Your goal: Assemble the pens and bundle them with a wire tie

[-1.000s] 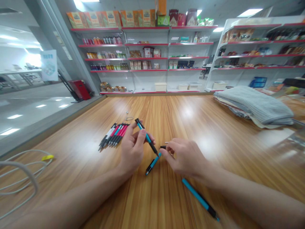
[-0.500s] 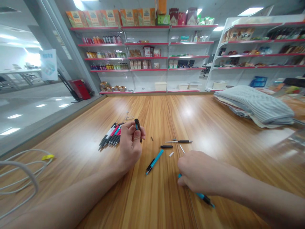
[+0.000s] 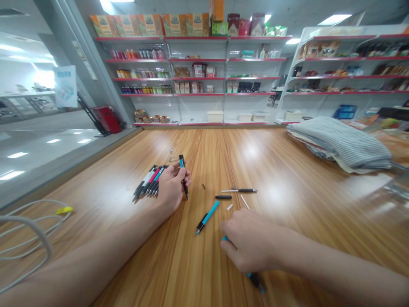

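1. Farthest from the far edge of the wood-grain tabletop (image 3: 191, 273), the right hand (image 3: 249, 241) is clamped over a bright-blue, black-ended pen (image 3: 256, 282), much of it hidden by the palm. A second ago this pen lay free while the hand was among the small parts; now hand and pen have shifted toward the left edge together. Whether it is off the wood, I cannot tell.

2. A little nearer the far edge lies a second light-blue barrel with a black clip (image 3: 207, 217), unmoved.

3. Beyond it, also unmoved, are a stubby white piece (image 3: 229, 207), a thin white stick (image 3: 244, 201), a short black tube (image 3: 223, 197) and a black pen section with a slim pale rod (image 3: 246, 190).

4. Toward the left edge, the left hand (image 3: 172, 183) pinches a slim black-and-blue pen (image 3: 182, 164), thumb and fingers together. It has swung from a slant to nearly upright, tip down, so each hand now has its own pen.

5. Just beside that hand, a row of mixed-colour pens (image 3: 148, 183) lies undisturbed.

6. Near the far right corner sits a grey-striped folded cloth stack (image 3: 345, 140).
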A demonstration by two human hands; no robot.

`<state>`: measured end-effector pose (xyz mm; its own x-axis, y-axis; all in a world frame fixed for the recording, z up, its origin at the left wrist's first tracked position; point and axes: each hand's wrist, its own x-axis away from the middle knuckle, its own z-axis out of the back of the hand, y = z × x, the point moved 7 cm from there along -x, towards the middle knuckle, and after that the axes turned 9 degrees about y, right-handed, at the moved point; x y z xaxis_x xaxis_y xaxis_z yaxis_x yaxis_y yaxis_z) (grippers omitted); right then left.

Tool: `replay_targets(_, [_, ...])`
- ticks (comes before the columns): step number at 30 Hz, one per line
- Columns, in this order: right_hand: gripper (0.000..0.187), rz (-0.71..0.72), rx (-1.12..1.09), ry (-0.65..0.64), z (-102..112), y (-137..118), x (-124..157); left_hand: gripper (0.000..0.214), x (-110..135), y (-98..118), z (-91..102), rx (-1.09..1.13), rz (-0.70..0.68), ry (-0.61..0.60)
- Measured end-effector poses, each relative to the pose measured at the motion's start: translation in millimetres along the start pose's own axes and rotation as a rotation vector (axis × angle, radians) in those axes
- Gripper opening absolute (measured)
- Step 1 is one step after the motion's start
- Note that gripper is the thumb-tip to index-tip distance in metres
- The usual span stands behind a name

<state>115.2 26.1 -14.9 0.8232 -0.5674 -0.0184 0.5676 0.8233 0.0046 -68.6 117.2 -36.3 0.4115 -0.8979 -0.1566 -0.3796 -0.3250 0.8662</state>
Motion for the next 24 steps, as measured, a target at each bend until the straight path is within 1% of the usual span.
replay_targets(3, [0.033,-0.006,0.002,-0.007,2,-1,0,0.030,1,2,-0.8,0.031,0.022,-0.019])
replay_targets(6, [0.034,-0.010,0.002,0.003,2,-1,0,0.043,7,6,-6.6,0.048,0.044,-0.079])
replay_targets(8, [0.034,-0.015,0.000,0.002,3,-1,1,0.047,11,7,-11.0,0.044,0.067,-0.118])
replay_targets(11, [0.033,-0.022,-0.006,-0.008,2,0,2,0.045,14,7,-14.8,0.029,0.081,-0.149])
replay_targets(16, [0.035,-0.021,-0.006,-0.013,0,0,2,0.041,16,4,-15.9,0.004,0.086,-0.174])
replay_targets(24, [0.034,-0.005,0.005,0.009,0,1,0,0.038,18,2,-18.4,0.013,0.091,-0.223])
